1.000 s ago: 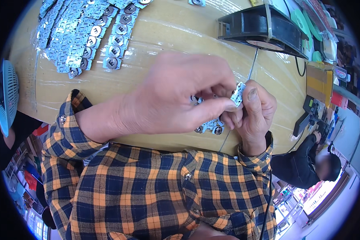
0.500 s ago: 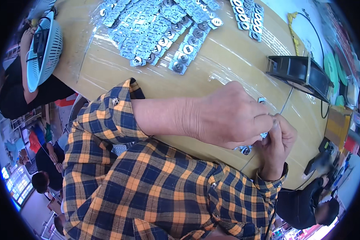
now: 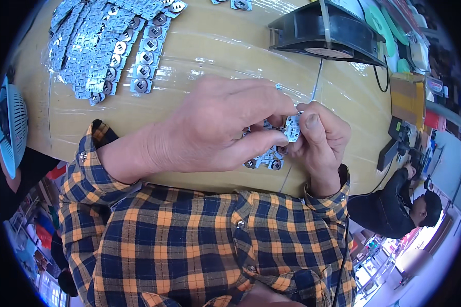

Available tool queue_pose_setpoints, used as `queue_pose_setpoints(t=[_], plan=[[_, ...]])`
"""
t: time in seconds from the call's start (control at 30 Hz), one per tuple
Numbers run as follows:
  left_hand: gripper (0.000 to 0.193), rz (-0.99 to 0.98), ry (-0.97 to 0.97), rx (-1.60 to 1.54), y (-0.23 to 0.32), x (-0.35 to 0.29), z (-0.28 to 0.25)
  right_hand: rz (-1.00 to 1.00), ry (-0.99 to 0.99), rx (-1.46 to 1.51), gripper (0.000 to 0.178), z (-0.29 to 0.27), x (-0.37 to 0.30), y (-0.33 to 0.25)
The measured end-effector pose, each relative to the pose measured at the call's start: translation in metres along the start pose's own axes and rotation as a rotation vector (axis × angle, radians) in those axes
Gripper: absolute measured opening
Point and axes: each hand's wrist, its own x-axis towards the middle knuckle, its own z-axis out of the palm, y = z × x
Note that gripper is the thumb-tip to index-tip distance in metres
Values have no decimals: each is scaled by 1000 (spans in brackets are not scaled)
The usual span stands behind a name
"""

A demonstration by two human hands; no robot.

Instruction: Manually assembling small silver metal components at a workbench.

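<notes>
Left hand (image 3: 215,125) arched, right hand (image 3: 327,134) curled alongside.

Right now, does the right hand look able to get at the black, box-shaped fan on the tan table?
Probably yes: nothing bulky seems to stand between the right hand and the fan, though that hand appears to hold a small pale-blue circuit board.

From above the plaid shirt (image 3: 184,235), the fisheye head camera looks steeply down, close over the left hand (image 3: 210,128) and right hand (image 3: 325,133) — both near mid-view. Its wide field runs beyond them across the tabletop (image 3: 215,56) and sideways — edges bending — to a blue basket (image 3: 18,128) left of them and a co-worker (image 3: 379,212) right.
</notes>
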Motion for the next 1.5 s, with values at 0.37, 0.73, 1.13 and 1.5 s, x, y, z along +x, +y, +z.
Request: queue_pose_setpoints(t=[0.37,0.73,1.13,1.5], plan=[[24,11,2,-13,-2,1,-1,51,-79,106,38,-5,0,6],[19,65,53,71,-3,3,1,94,-3,242,37,2,0,5],[21,-88,45,31,-4,1,-1,114,70,176,36,3,4,5],[16,20,173,278,-2,-6,14,142,142,131,33,11,2,2]])
